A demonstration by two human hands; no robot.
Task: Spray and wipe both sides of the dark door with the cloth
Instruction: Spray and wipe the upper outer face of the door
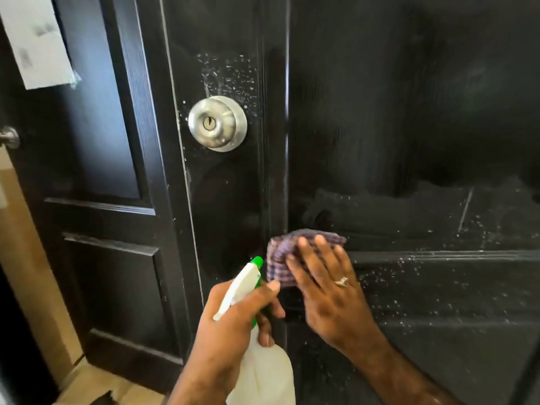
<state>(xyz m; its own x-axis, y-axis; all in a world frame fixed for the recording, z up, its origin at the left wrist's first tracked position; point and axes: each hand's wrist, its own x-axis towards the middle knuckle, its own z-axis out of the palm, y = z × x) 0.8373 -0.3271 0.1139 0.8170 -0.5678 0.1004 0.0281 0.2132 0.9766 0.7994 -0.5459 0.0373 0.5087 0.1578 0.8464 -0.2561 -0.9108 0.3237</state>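
Observation:
The dark panelled door (409,112) fills the middle and right of the view, with spray droplets above its silver knob (216,123) and across its lower right panel. My right hand (330,287) presses a purple checked cloth (287,252) flat against the door, fingers straight, at the edge of the middle rail. My left hand (233,317) grips a white spray bottle (260,369) with a green nozzle (257,263), held just left of the cloth and pointing up at the door.
A second dark door (96,141) stands at the left with a white paper sheet (35,39) taped near its top and another metal knob (8,137) at the far left edge. Beige wall and light floor (96,384) show at lower left.

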